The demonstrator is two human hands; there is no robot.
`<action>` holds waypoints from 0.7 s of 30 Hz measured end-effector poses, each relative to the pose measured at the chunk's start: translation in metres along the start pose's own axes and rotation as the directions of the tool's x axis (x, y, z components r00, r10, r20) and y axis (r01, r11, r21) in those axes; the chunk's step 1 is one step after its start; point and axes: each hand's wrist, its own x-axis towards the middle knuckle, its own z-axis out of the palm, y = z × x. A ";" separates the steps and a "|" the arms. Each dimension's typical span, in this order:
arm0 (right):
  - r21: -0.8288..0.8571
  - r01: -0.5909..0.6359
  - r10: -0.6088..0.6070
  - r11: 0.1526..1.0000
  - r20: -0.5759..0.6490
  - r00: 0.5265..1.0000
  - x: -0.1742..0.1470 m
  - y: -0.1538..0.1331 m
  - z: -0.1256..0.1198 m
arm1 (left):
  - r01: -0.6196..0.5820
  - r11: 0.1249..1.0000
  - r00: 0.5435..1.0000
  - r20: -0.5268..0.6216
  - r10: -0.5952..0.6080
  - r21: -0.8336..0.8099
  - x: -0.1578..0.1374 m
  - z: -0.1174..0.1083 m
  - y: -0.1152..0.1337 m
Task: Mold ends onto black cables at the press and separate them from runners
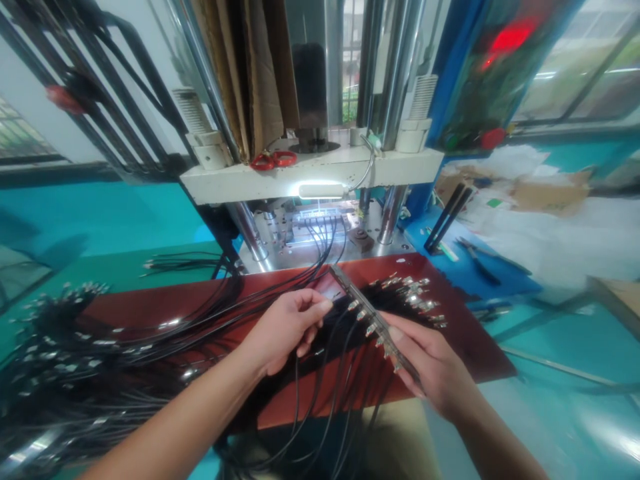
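Observation:
My right hand (425, 357) is closed around the lower end of a narrow metal bar (363, 307), tilted over the board. Several shiny connectors (371, 329) sit along the bar's near edge, with thin black cables hanging below. My left hand (293, 323) is pinched just left of the bar's upper end. A black cable (297, 387) hangs from beneath its fingers, and a small dark tip shows at the fingertips. Behind the bar lies a bundle of cables with metal ends (417, 293) on the reddish-brown board (465, 333).
Ahead stands a press with a white crossbeam (220, 183), a lit lamp (320, 191) and cables running from its bed. Red-handled scissors (273, 160) rest on the beam. A large cable heap (60, 360) lies left. Pliers (479, 263) lie on a blue surface at right.

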 end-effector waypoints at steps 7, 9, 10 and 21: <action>0.008 -0.028 0.028 1.000 0.005 1.000 -0.003 -0.003 0.001 | 0.036 0.996 0.998 0.048 -0.040 0.079 0.001 0.006 0.000; 0.024 -0.022 0.022 0.999 0.018 1.000 -0.002 -0.003 0.001 | 0.034 0.996 0.997 0.063 -0.040 0.087 0.002 0.008 -0.001; 0.027 -0.017 0.016 1.000 0.025 1.000 -0.002 -0.002 0.001 | 0.032 0.995 0.997 0.066 -0.038 0.091 0.003 0.008 -0.001; -0.003 0.035 -0.035 0.999 0.085 0.996 0.001 0.002 -0.001 | 0.028 0.989 0.994 0.103 -0.043 0.147 0.005 0.011 0.002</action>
